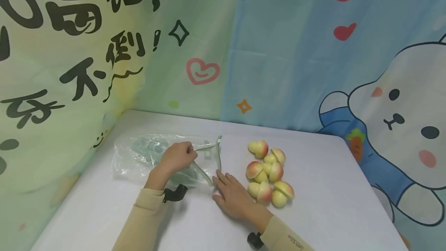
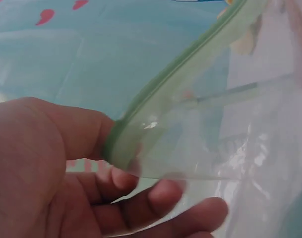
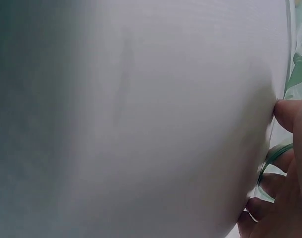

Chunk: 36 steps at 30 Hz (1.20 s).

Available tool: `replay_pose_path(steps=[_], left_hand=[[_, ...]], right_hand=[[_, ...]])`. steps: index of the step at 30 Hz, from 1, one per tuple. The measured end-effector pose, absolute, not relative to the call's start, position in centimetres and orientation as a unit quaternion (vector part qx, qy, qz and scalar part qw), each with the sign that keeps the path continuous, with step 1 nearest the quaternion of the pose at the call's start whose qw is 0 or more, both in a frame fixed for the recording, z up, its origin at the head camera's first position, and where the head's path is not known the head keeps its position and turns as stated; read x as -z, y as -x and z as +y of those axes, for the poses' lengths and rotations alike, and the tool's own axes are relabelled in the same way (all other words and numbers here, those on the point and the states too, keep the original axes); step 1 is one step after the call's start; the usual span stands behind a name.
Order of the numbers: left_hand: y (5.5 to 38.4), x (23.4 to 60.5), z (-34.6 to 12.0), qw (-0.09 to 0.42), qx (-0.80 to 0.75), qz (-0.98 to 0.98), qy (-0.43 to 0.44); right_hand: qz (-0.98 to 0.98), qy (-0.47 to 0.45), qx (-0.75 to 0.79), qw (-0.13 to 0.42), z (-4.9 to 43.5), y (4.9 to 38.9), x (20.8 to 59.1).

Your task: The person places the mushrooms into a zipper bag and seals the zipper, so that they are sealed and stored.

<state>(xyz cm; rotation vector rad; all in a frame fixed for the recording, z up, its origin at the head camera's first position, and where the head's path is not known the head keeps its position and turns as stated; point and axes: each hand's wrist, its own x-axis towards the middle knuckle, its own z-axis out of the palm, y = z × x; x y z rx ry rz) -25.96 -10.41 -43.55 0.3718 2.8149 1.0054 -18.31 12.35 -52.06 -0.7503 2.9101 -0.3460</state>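
A clear zip bag with a green zip strip lies on the white table, its mouth towards the right. My left hand pinches the upper layer by the green strip between thumb and index finger and lifts it, so the mouth gapes. The other fingers of that hand are loosely bent below the film. My right hand rests palm down at the near corner of the mouth, its fingers extended along the bag's edge. In the right wrist view the fingertips press at the strip on the table.
Several yellow and red mushroom-shaped pieces lie grouped just right of the bag, beside my right hand. Green printing shows on the bag's left part. A printed cloth backdrop stands behind the white table.
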Motion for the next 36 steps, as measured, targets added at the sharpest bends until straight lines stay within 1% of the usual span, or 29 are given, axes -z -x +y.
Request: replay_pose_path(steps=[5, 12, 17, 21, 24, 27, 32, 34, 36], left_hand=[[25.7, 43.3, -11.1, 0.033, -0.340, 0.932, -0.120], [25.9, 43.8, -10.4, 0.046, -0.324, 0.934, -0.146], [26.0, 44.5, -9.8, 0.040, -0.325, 0.933, -0.149], [26.0, 44.7, -9.7, 0.040, -0.328, 0.932, -0.149], [26.0, 44.7, -9.6, 0.041, -0.330, 0.931, -0.151], [26.0, 44.8, -9.4, 0.044, -0.334, 0.929, -0.153], [26.0, 44.7, -9.2, 0.051, -0.341, 0.926, -0.153], [25.9, 44.7, -9.1, 0.052, -0.342, 0.925, -0.154], [25.9, 44.7, -9.0, 0.050, -0.341, 0.926, -0.155]], right_hand=[[0.961, 0.244, 0.119, 0.059, 12.5, 18.4, 52.0], [0.957, 0.249, 0.139, 0.053, 12.4, 18.6, 51.8], [0.953, 0.255, 0.157, 0.041, 12.3, 18.4, 51.4], [0.951, 0.264, 0.163, 0.012, 12.3, 18.1, 50.6], [0.955, 0.248, 0.161, -0.015, 12.6, 17.8, 49.4], [0.965, 0.204, 0.155, -0.055, 13.7, 17.4, 48.0], [0.971, 0.100, 0.165, -0.139, 16.9, 16.0, 46.8], [0.972, 0.072, 0.163, -0.154, 18.0, 15.3, 46.8], [0.974, 0.060, 0.158, -0.153, 18.8, 14.6, 47.1]])
